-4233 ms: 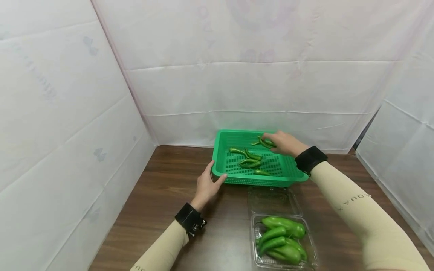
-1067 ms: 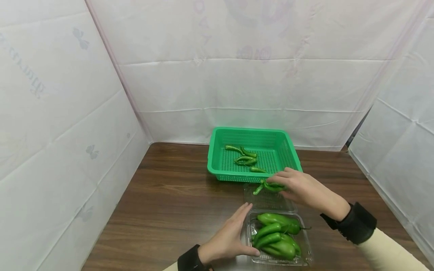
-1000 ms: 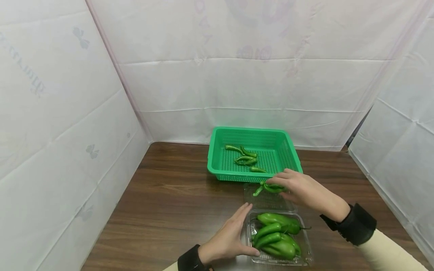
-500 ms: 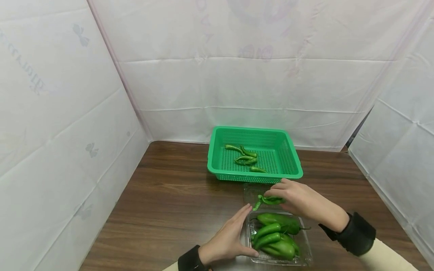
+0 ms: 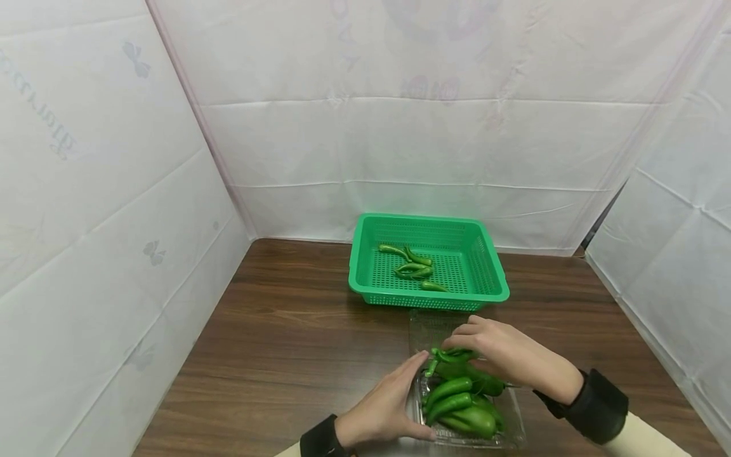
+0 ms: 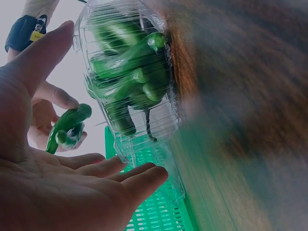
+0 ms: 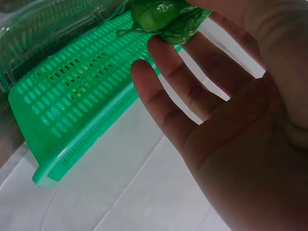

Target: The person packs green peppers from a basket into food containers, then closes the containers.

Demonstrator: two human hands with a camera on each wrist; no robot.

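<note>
My right hand (image 5: 502, 355) pinches a few small peppers (image 5: 451, 355) lying sideways just above the far end of the clear box (image 5: 514, 428), which is full of big peppers (image 5: 462, 412), while my left hand (image 5: 388, 406) rests spread flat against the box's left side.

In the left wrist view the brown wooden table (image 6: 240, 96) is smeared by blur. The right hand (image 5: 502, 355) hides part of the green peppers it pinches (image 5: 451, 355). The clear plastic clamshell box (image 5: 514, 425) is cut by the head view's near edge.
</note>
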